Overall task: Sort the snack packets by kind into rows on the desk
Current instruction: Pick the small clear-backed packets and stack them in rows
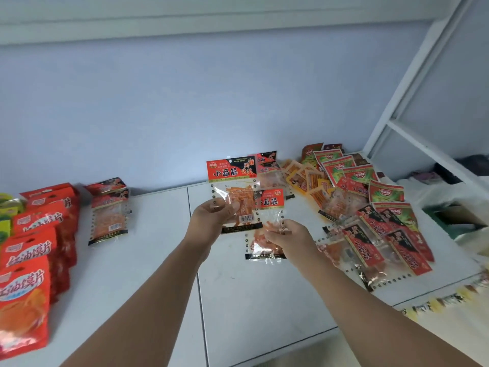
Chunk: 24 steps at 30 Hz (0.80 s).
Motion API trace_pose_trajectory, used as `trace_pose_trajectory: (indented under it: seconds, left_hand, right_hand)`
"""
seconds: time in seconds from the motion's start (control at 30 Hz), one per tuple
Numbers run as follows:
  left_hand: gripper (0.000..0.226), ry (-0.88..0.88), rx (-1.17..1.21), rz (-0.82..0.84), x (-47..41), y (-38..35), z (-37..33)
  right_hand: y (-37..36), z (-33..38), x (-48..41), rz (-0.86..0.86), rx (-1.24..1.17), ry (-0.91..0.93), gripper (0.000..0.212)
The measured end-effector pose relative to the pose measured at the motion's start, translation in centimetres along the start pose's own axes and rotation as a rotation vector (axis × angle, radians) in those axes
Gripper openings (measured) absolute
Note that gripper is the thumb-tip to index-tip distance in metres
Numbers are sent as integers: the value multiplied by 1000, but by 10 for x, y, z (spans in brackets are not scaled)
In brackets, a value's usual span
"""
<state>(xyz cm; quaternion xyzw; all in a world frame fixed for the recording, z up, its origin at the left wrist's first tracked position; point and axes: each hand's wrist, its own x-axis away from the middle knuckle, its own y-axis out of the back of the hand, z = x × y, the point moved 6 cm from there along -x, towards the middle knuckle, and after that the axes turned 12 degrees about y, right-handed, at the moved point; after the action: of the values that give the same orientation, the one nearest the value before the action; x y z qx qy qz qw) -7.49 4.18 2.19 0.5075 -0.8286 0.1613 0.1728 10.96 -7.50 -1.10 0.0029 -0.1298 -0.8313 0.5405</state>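
Note:
My left hand [210,218] grips a clear gluten-strip packet with a red and black header [232,181], held up above the white desk [148,260]. My right hand [287,235] pinches a second packet of the same kind [267,223], which overlaps the first at its lower right. More such packets stand behind them at the wall [267,168]. A short row of the same kind lies at the left [109,210]. An unsorted heap lies at the right: green packets [370,181], orange stick packets [307,178] and red-black packets [383,247].
Red bags with white lettering [31,255] lie in overlapping rows along the desk's left edge, with green packets [6,210] beyond them. A white bed-frame ladder [412,83] rises at the right, and a tasselled fringe [449,298] hangs off the desk's right front corner.

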Motion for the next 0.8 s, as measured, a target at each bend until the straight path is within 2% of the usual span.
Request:
trace_pose_trajectory:
  seconds: [0.1,0.23,0.3,0.47,0.6,0.8]
  left_hand:
    - [7,-13,19,-38,26,4,3]
    - [31,-18,39,-96,63,19,13]
    - [31,-33,32,-120,80,28,15]
    - [24,-69,72,-183,112,54,4]
    - [17,-92,83,-199,117,69,-7]
    - [28,-123,102,-175,103,119,-18]
  right_hand:
    - [-14,-1,14,35,-1,-15,14]
    - [-34,-4,34,55,-17,-17,8]
    - [-47,-5,44,82,-22,-17,3]
    - [-76,-1,68,170,-37,-27,8]
    - [-86,9,69,160,-76,-13,10]
    - [-125,22,61,117,-95,-14,12]
